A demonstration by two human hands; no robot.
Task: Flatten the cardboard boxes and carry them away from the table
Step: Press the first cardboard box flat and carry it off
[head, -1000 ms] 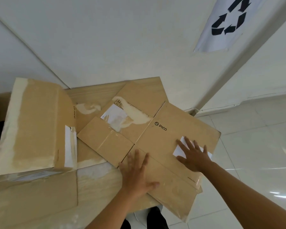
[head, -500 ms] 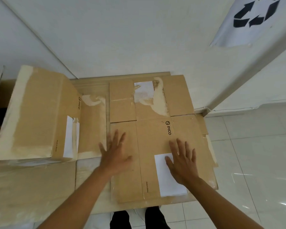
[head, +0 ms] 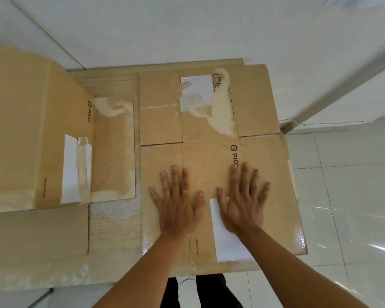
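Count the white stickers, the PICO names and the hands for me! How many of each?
White stickers: 3
PICO logos: 2
Hands, left hand and right hand: 2
Total: 7

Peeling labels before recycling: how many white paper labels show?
3 labels: one partly under the right hand, one far on the flattened brown cardboard box, one on the left box. Undersides hidden.
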